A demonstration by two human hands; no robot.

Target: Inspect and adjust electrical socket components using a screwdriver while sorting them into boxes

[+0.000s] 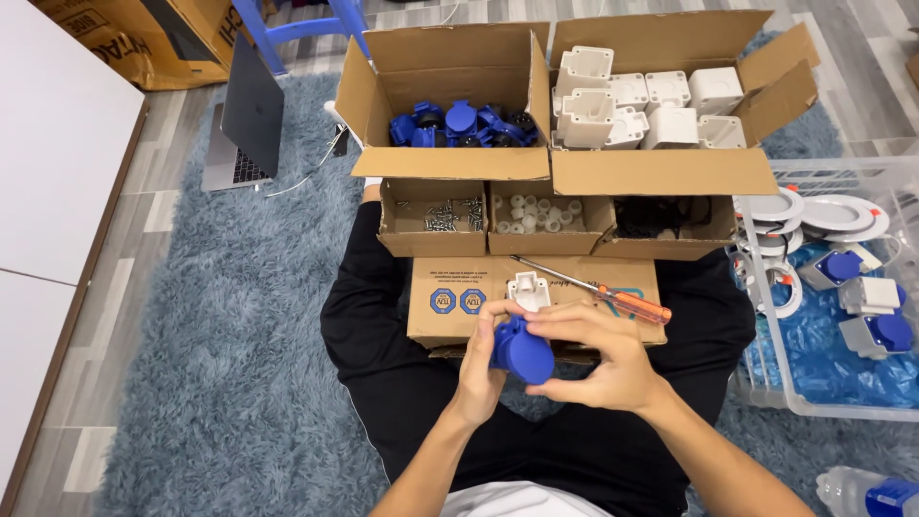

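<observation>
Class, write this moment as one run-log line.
left hand: grips blue socket part | right hand: grips same part | screwdriver: lying on cardboard box

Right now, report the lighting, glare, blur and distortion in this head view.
Head view: soft, even light, only faint shadows inside the open cardboard boxes; no harsh glare, just a mild sheen on the white table; both hands, left hand and right hand, and the blue socket part look sharp; wide-angle bending shows at the edges, where floorboards curve.
</observation>
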